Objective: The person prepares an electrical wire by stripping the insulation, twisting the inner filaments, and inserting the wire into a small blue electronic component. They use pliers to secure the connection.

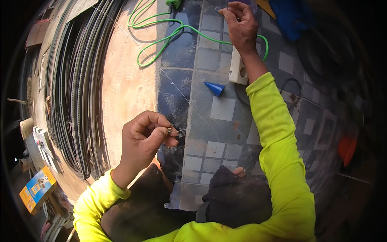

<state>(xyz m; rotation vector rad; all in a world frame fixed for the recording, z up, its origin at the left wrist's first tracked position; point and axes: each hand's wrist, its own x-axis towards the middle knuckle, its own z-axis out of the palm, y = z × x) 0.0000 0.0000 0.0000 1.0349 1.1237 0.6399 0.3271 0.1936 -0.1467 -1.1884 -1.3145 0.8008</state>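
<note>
My left hand [141, 137] is closed in a pinch, thumb against forefinger, on a small metallic piece [169, 129]. A thin pale thread [180, 131] runs out from that piece over the tiles. My right hand [244, 34] is stretched far forward, its fingertips pressed together beside a translucent container at the top edge. What they pinch is too small to make out. Under my right wrist lies a white power strip [237, 66], with a round socket showing. A blue cone [215, 88] rests on its side on the tiles, between my hands.
A green cord [177, 28] loops across the far floor. To the left lies a long bundle of dark ribbed strips [78, 92], with a yellow and blue box [38, 189] nearer. Blue cloth [288, 18] and an orange-red object [346, 149] are at right.
</note>
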